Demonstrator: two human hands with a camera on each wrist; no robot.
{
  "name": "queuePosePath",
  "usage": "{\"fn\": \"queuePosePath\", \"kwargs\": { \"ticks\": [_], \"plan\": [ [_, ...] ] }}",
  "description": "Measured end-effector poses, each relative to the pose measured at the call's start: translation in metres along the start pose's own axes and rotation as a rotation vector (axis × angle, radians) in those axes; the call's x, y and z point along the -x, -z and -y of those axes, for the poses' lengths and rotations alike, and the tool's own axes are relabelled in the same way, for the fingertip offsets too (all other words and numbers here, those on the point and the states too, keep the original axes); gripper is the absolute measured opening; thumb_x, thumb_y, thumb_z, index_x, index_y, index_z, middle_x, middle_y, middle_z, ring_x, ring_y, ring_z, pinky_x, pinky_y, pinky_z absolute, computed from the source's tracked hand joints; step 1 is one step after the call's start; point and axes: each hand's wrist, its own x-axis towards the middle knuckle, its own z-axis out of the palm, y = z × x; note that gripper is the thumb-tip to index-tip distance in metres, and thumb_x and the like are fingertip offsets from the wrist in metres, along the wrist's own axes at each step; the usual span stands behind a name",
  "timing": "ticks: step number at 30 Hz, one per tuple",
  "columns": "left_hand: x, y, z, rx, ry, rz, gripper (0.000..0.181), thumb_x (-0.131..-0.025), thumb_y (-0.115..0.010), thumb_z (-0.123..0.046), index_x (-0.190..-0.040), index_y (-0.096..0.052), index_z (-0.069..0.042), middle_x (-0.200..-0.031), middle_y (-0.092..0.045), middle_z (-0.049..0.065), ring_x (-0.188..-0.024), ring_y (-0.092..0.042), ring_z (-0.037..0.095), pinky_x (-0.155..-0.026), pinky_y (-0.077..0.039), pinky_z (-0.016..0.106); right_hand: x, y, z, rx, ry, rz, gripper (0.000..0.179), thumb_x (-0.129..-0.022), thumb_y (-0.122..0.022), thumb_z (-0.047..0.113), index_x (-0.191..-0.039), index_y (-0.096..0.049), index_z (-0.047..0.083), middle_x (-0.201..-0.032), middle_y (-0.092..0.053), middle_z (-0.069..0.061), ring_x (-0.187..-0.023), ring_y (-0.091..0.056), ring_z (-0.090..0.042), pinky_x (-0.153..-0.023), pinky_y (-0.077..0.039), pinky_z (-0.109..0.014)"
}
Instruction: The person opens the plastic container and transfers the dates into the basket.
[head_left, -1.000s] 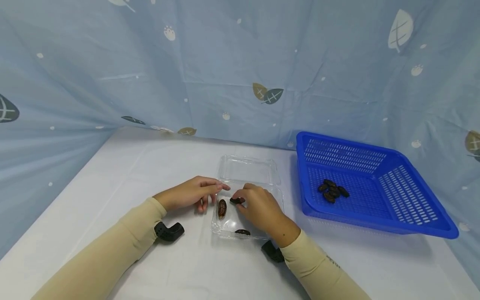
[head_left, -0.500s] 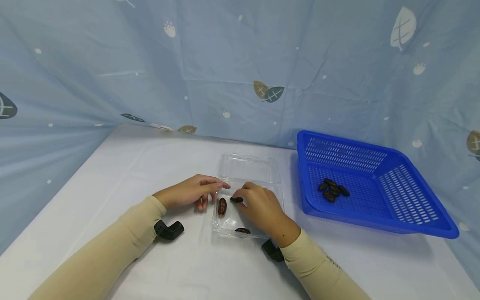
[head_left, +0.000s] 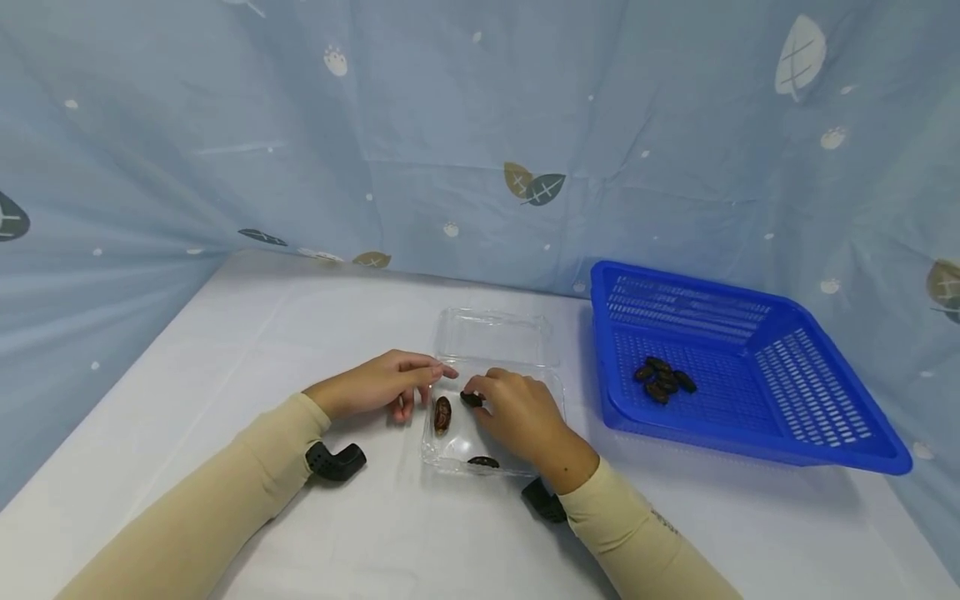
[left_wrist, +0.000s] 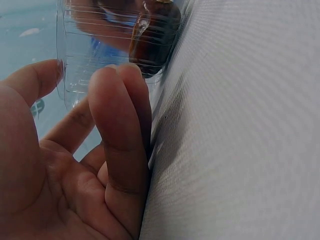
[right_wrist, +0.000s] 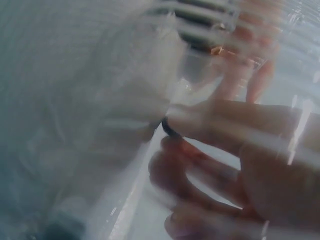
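A clear plastic clamshell box (head_left: 459, 450) lies with its lid (head_left: 495, 337) folded back. Inside it, my right hand (head_left: 521, 414) pinches a dark brown date (head_left: 471, 399) between thumb and fingers. Only a dark sliver of that date (right_wrist: 171, 128) shows in the right wrist view, through blurry plastic. Another date (head_left: 442, 416) lies lengthwise along the box's left side, and a third (head_left: 483, 462) is by the near wall. My left hand (head_left: 378, 387) is at the box's left wall, index finger reaching over the rim. Its other fingertips (left_wrist: 107, 82) are right at the wall's outside.
To the right stands a blue plastic basket (head_left: 712, 446) with several dates (head_left: 663, 381) clustered in its left part. White cloth (head_left: 315, 533) covers the table, and a patterned blue curtain (head_left: 420, 142) hangs behind. Black wrist devices (head_left: 335, 462) sit under both forearms.
The pinched date is tilted slightly differently in the right hand's fingers. Both hands and the box otherwise stay in place, with only a small camera shift.
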Motion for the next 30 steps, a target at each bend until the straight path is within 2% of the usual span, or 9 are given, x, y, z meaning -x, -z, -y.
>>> {"fn": "queuePosePath", "kwargs": {
  "ticks": [5,10,19,24,30],
  "plan": [
    [0.004,0.001,0.006,0.002,0.016,-0.012,0.042,-0.106,-0.047,-0.043,-0.138,-0.06,-0.02,-0.09,-0.06,0.009,-0.055,-0.057,0.015,-0.053,-0.054,0.029,-0.002,-0.003,0.002,-0.013,0.01,0.017,0.02,-0.083,-0.08,0.013,-0.102,-0.077,0.018,-0.087,-0.071,0.001,-0.071,-0.067,-0.014,-0.055,-0.051,-0.029],
    [0.009,0.001,0.011,0.008,0.024,-0.015,0.044,-0.106,-0.046,-0.046,-0.139,-0.059,-0.02,-0.092,-0.06,0.009,-0.056,-0.057,0.015,-0.054,-0.055,0.029,-0.005,-0.005,0.005,-0.025,0.0,0.05,0.02,-0.085,-0.079,0.018,-0.104,-0.076,0.019,-0.088,-0.073,0.004,-0.077,-0.068,-0.012,-0.059,-0.053,-0.029],
    [0.008,0.001,0.007,0.012,0.014,-0.006,0.045,-0.106,-0.046,-0.044,-0.14,-0.058,-0.017,-0.093,-0.059,0.01,-0.056,-0.057,0.014,-0.054,-0.054,0.028,-0.003,0.0,0.005,-0.043,-0.008,0.031,0.017,-0.087,-0.076,0.015,-0.104,-0.077,0.018,-0.091,-0.076,0.003,-0.078,-0.069,-0.012,-0.059,-0.054,-0.028],
    [0.005,-0.002,0.005,0.005,0.018,0.008,0.044,-0.106,-0.046,-0.043,-0.14,-0.058,-0.017,-0.093,-0.06,0.01,-0.056,-0.057,0.014,-0.054,-0.054,0.028,0.002,0.009,0.0,-0.149,-0.013,-0.008,0.015,-0.088,-0.073,0.013,-0.101,-0.077,0.018,-0.089,-0.074,0.004,-0.072,-0.066,-0.011,-0.058,-0.051,-0.024],
    [-0.001,0.0,0.002,-0.03,0.007,0.007,0.044,-0.106,-0.046,-0.045,-0.139,-0.059,-0.018,-0.094,-0.06,0.012,-0.056,-0.057,0.014,-0.055,-0.054,0.029,0.015,0.042,-0.014,-0.378,-0.007,-0.091,0.018,-0.091,-0.071,0.01,-0.108,-0.076,0.014,-0.095,-0.073,0.001,-0.061,-0.055,-0.005,-0.05,-0.047,-0.02]
  ]
}}
